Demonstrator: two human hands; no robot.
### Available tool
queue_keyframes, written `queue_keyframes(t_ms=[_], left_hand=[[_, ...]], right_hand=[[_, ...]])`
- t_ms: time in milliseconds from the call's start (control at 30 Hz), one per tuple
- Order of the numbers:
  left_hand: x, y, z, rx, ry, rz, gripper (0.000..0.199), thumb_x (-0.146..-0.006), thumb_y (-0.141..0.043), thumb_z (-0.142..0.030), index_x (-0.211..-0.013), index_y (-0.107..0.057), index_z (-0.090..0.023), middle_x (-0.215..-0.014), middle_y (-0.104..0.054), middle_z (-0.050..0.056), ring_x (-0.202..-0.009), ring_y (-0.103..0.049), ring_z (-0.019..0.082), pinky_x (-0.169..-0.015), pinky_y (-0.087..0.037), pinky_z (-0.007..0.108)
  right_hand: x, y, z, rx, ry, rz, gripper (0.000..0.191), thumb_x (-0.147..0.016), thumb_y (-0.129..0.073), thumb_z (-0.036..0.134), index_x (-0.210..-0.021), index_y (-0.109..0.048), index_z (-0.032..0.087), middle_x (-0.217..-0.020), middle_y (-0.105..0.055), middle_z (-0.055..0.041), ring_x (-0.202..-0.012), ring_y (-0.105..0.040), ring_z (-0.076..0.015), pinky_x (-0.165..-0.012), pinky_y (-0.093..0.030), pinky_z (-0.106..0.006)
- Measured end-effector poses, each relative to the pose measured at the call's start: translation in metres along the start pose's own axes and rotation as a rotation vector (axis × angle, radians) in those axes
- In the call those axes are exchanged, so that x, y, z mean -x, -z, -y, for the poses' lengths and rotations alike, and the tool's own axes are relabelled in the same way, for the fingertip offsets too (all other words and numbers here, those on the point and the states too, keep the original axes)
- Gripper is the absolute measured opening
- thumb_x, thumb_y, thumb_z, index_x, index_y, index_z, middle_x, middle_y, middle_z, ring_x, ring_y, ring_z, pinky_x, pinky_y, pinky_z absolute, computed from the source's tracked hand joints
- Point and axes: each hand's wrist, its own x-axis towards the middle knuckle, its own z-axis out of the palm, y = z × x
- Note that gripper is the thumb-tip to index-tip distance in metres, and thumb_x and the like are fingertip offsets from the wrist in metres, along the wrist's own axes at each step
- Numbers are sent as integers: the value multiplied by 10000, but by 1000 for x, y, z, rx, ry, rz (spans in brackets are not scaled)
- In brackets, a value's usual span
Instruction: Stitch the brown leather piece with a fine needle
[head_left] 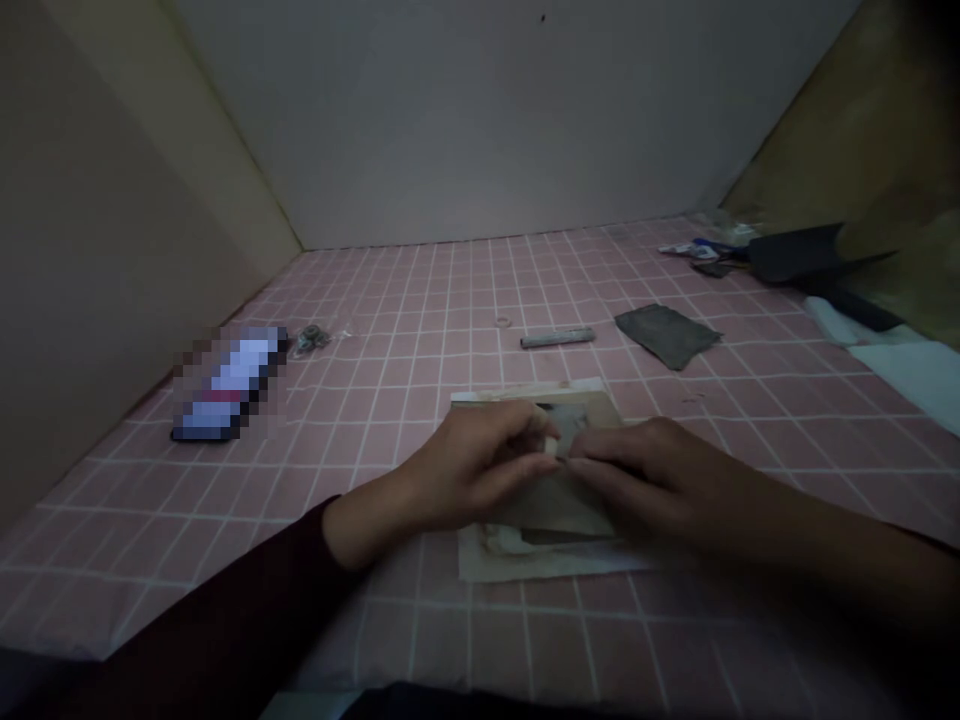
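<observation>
Above paper (480,560), left hand (476,465) nearly closed — pale piece (551,446) pinched

Dim, flat light leaves the wall (510,130) at twelve o'clock grey. The phone (236,385) at nine glows under coarse pixel blocks. The right hand (667,480) toward four blurs; darkness swallows the two o'clock corner.

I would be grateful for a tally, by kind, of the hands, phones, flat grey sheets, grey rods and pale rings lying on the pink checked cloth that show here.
Hands, left hand and right hand: 2
Phone: 1
Flat grey sheet: 1
Grey rod: 1
Pale ring: 1
Total: 6
</observation>
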Motion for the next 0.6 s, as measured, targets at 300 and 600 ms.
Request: queue_keyframes(t_ms=[300,600], left_hand=[[1,-4,4,-74,-31,-24,169,-905,-541,-285,-1008,-557,-152,-853,-599,25,-783,-551,137,-712,-428,243],[-2,0,-1,137,123,6,191,-901,-545,-329,-900,-570,-139,-755,-571,-2,-690,-535,106,-618,-414,204]], right_hand=[[0,1,0,11,-3,16,339,-951,-374,311,-660,-490,182,-567,-499,20,-529,-486,-111,-533,-354,-247],[2,-3,0,230,73,-115,260,-928,-404,259,-701,-506,183,-599,-512,14,-539,-482,-117,-549,-323,-259]])
